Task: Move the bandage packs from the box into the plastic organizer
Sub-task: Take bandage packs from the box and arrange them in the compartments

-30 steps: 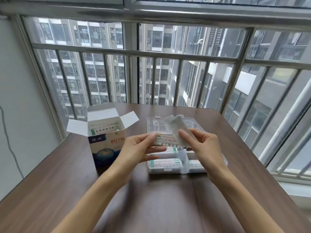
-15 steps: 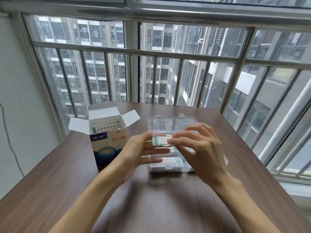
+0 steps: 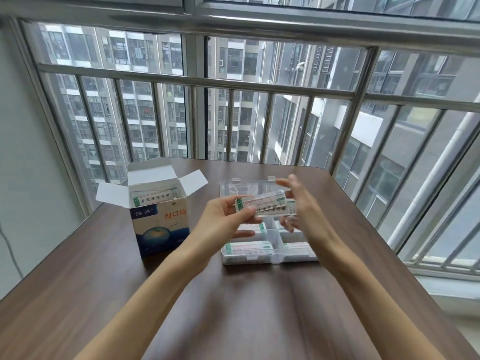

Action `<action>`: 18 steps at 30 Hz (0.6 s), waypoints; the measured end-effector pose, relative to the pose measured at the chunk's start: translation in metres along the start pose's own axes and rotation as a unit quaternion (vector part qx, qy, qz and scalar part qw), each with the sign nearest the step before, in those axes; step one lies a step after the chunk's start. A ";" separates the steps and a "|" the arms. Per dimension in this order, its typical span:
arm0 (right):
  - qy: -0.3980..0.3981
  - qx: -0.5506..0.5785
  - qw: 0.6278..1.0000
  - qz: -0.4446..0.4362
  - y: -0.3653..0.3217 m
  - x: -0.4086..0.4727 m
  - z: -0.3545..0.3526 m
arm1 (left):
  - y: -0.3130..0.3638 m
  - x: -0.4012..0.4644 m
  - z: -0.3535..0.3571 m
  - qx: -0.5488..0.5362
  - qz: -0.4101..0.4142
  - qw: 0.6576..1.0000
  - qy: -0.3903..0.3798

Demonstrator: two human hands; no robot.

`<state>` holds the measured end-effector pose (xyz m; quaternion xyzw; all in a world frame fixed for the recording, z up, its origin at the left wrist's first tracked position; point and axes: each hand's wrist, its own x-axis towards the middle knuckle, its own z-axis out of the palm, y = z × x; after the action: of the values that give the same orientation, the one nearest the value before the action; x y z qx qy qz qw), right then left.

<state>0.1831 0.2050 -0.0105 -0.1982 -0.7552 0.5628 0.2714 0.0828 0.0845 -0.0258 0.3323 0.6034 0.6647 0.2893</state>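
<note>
Two hands above organizer [image 3: 268,257]: left hand [image 3: 223,219] pinches bandage packs [image 3: 265,207]; right hand [image 3: 302,203] alongside.

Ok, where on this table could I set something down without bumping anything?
Bare wood lies along the near table edge under both forearms, and left of the open box. It is crowded between the box and the plastic organizer, where both hands hold bandage packs.

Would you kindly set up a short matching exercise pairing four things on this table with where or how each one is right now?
Things:
1. box
2. plastic organizer
3. bandage pack
4. right hand

States:
A. lid open, packs lying in its near compartments
B. fingers spread, blurred, at the pack's right end
C. flaps open, standing left of the organizer
D. pinched by the left hand above the organizer

Pairs: 1-C, 2-A, 3-D, 4-B
</note>
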 end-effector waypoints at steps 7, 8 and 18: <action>-0.015 -0.030 0.999 -0.008 0.006 -0.003 -0.029 | 0.000 0.029 0.033 0.192 0.019 0.981 -0.028; -0.018 -0.052 0.998 -0.007 0.007 -0.005 -0.040 | -0.002 0.031 0.035 0.213 0.026 0.976 -0.042; -0.100 -0.283 0.954 0.020 0.027 -0.002 -0.087 | 0.000 0.036 0.051 0.577 0.140 0.800 -0.080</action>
<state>0.2397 0.2765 -0.0178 -0.2244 -0.9028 0.3481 0.1155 0.1011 0.1444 -0.0194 0.5707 0.7970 0.1975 -0.0051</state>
